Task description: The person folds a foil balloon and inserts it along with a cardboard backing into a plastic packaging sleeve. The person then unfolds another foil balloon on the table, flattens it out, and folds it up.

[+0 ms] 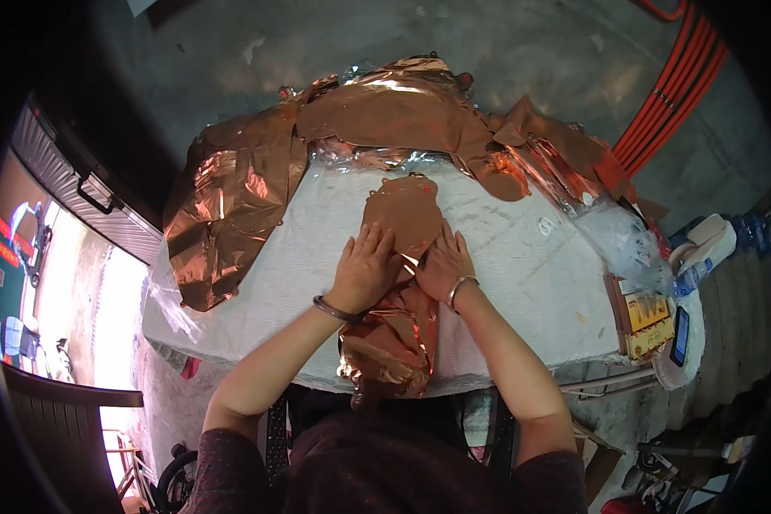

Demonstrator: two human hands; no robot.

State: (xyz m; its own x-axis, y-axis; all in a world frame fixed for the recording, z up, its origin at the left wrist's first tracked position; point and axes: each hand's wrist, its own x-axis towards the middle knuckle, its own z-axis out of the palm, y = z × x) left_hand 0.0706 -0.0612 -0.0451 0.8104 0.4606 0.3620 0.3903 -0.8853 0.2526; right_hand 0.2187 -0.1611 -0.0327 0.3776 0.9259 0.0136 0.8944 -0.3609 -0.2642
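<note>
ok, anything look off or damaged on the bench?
Mostly the foil. The copper foil strip under the left hand and right hand hangs crumpled over the table's near edge. Loose copper foil sheets are creased at the far-left side.

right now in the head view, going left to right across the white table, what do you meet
crumpled copper foil heap → left hand → flat copper foil piece under both hands → right hand → clear plastic bag → yellow packets → dark phone at the table's right edge

daylight from left | foil [231, 206] glare | dark, bent fisheye rim
</note>
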